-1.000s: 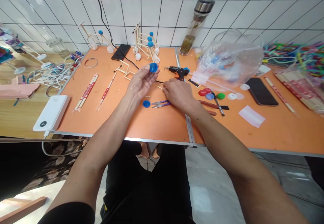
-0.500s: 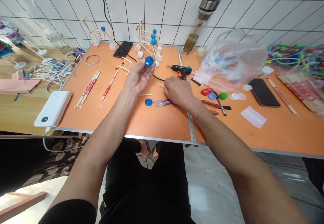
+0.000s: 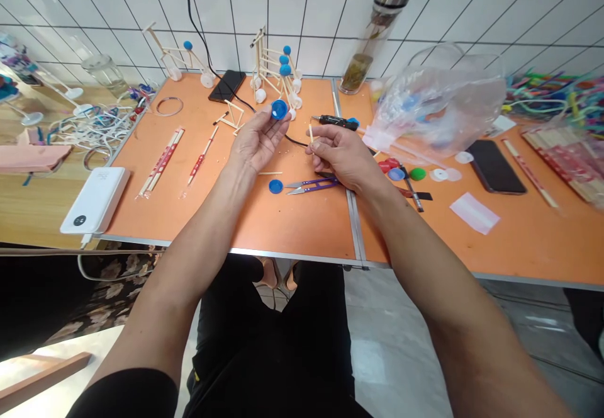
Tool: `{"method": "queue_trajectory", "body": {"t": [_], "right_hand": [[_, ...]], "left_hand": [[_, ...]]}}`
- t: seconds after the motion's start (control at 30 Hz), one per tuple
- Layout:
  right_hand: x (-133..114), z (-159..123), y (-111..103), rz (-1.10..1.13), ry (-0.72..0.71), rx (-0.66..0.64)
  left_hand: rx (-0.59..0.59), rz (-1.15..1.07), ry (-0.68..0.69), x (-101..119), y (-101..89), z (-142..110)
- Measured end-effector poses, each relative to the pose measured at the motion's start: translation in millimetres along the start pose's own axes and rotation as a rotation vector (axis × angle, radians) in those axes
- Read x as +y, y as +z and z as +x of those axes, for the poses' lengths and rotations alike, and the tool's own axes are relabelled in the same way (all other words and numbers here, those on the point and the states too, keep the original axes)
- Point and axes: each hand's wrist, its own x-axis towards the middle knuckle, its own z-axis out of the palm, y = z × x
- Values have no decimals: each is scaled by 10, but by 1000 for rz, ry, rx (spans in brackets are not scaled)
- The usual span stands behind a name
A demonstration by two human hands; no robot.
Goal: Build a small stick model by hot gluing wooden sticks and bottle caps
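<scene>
Blue bottle cap (image 3: 279,109) sits at the fingertips of the left hand (image 3: 257,141), open side not clearly visible, above the orange counter (image 3: 283,223). Left hand lies palm up, fingers lightly curled around the cap's edge. Right hand (image 3: 342,160) is raised, with thumb and forefinger pinching a short wooden stick (image 3: 311,133) upright. The hands are apart, not touching, with a black cable (image 3: 295,140) running on the counter between them. Second blue cap (image 3: 276,186) lies on the counter below the left hand, just beside purple-handled snips (image 3: 311,184), which are under the right hand. Thin loose stick (image 3: 270,173) lies near that cap. Beyond the hands stand two stick models with blue and white caps (image 3: 276,72) (image 3: 182,59), and a small stick frame (image 3: 231,116) lies just in front of the nearer one. Black glue gun (image 3: 333,121) lies past the right hand, beside a clear plastic bag (image 3: 438,103). Red and green caps (image 3: 416,174) lie right of the right wrist. Further right is a black phone (image 3: 495,166). At the counter's left, a white power bank (image 3: 94,201) lies at the edge.
</scene>
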Motion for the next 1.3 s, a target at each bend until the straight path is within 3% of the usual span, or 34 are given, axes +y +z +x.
{"method": "queue_trajectory", "body": {"t": [0.17,0.53,0.73,0.9,1.03,1.23,1.3], "right_hand": [[10,32,-38,172,192,-31],[16,39,-21,134,159,-71],[90,13,59,-242,13,-30],[164,32,124,-814,-215,-12],[177,-1,150,-1187,-239,-46],[55,-84,260,-1316,-273,-45],[-8,-55,327,-1288,-314,-109]], "left_hand": [[-35,-54,-17,-10,-54,46],[-8,-109,-4,140,-96,68],[25,-99,17,236,-105,63],[47,-103,29,271,-94,45],[42,-128,27,277,-102,44],[33,-129,15,269,-115,65],[38,-121,16,275,-93,43]]}}
